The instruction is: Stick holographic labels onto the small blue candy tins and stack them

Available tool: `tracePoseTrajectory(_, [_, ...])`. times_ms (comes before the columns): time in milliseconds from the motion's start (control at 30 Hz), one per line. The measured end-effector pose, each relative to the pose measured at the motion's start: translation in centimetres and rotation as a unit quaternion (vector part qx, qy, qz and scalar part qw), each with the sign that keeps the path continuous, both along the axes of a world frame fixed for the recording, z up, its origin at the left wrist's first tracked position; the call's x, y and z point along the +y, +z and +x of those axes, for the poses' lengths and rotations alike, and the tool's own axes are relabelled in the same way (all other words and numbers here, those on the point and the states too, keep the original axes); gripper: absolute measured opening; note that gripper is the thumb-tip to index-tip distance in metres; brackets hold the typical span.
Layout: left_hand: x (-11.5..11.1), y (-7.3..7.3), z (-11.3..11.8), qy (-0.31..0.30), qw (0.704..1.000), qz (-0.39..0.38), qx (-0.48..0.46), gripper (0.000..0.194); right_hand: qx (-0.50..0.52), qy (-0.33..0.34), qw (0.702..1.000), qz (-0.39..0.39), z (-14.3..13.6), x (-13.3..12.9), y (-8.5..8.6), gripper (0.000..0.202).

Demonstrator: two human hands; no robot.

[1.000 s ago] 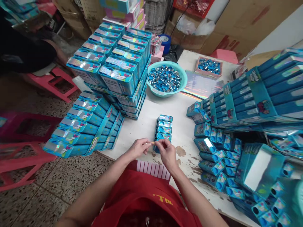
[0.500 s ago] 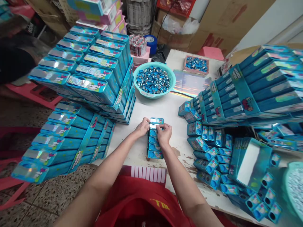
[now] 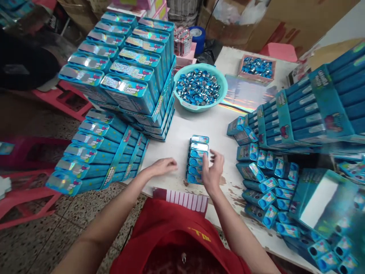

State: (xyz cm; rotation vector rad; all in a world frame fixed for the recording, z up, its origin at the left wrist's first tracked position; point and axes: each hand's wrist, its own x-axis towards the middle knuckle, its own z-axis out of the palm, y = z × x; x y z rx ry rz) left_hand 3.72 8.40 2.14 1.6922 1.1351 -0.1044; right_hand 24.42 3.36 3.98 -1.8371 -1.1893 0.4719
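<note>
Head camera view: a row of small blue boxes (image 3: 196,161) stands on the white table (image 3: 176,131), between the two hands. The left hand (image 3: 162,166) is apart from the row, its fingers loosely curled and holding nothing visible. The right hand (image 3: 213,171) is at the row's right side, thumb and fingers spread apart; whether it touches is unclear. Beyond the row, a turquoise basin (image 3: 196,108) holds blue and silver caps (image 3: 199,87).
</note>
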Motion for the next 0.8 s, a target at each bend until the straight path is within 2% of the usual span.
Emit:
tracePoseTrajectory(67, [-3.4,0.2,-3.4,-0.025,0.998,-0.061,0.005,0.034,0.034,0.17,0.985,-0.015,-2.5,-3.4,0.5,0.018])
tracePoseTrajectory(133, [-6.4,-0.3,-5.5,-0.008,0.997,-0.072,0.034,0.025,0.067,0.321,0.942,-0.069,-5.1,-6.1,-0.2,0.015])
tracePoseTrajectory(233, [-8.8,-1.8,-6.1,0.042,0.997,-0.05,0.034,0.027,0.027,0.423,0.89,-0.167,-8.0,-8.1,-2.7,0.023])
tracePoseTrajectory(333, [-9.1,-3.1,-5.4,0.07,0.997,-0.015,0.04,0.03,-0.055,0.462,0.86,-0.211,-9.1,-8.4,-4.9,0.031])
tracePoseTrajectory(400, [-8.9,-3.6,-5.1,0.083,0.995,-0.004,0.054,0.029,-0.085,0.469,0.853,-0.214,-9.2,-8.6,-5.4,0.032])
tracePoseTrajectory(600, [-9.1,-3.8,-5.0,0.12,0.989,-0.025,0.083,0.025,-0.134,0.478,0.846,-0.196,-8.9,-9.1,-5.0,0.022])
tracePoseTrajectory(700, [-9.2,-3.8,-4.8,0.124,0.988,-0.017,0.084,0.026,-0.19,0.445,0.857,-0.174,-8.9,-8.6,-5.2,0.012])
tracePoseTrajectory(800, [-9.2,-4.1,-4.5,0.129,0.987,-0.004,0.091,0.025,-0.232,0.429,0.857,-0.164,-9.1,-8.0,-5.4,0.015])
